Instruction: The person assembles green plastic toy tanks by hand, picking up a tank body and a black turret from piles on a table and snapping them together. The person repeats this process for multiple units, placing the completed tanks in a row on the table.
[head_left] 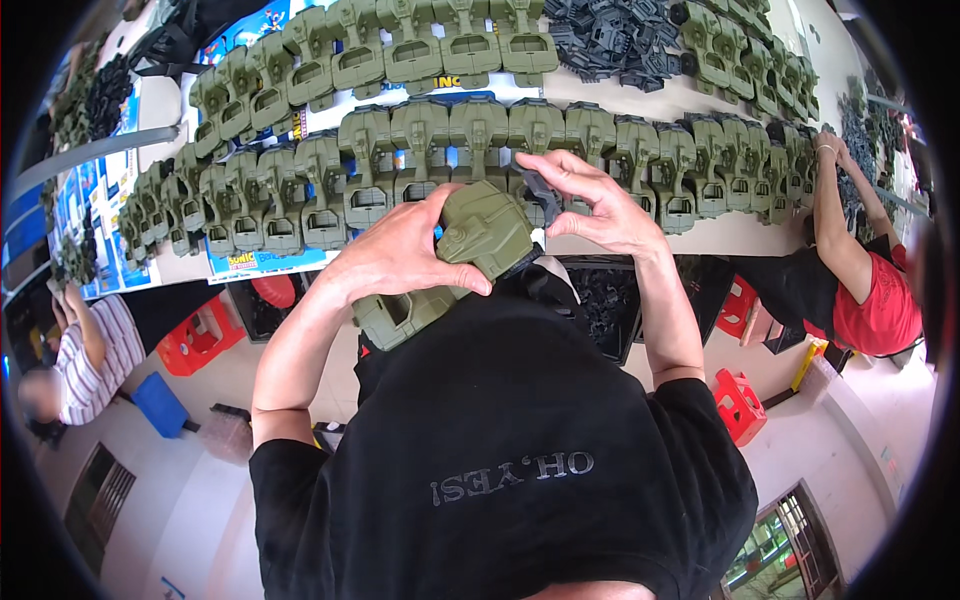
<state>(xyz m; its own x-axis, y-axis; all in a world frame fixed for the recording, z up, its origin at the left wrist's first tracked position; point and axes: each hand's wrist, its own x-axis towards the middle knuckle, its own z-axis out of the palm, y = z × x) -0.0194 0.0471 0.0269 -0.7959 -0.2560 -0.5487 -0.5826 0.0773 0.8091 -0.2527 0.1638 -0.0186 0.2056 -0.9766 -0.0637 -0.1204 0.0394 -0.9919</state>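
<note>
My left hand [393, 250] is wrapped round an olive-green plastic toy truck body [487, 232], which I hold tilted just in front of my chest. Its open rear bed points down toward my lower left. Between the thumb and fingers of my right hand [607, 208] is a small dark grey plastic part [541, 197], pinched close against the end of the truck body. Whether the part touches the body or sits in it I cannot tell. Beyond my hands, matching truck bodies [368, 170] stand side by side in a long row on the table.
A second row of truck bodies [415, 45] stands farther back, beside a heap of dark grey parts [615, 40]. Under the table edge is a bin of dark parts [603, 305]. Co-workers sit at left [95, 350] and right [870, 290]. Red stools [738, 405] stand on the floor.
</note>
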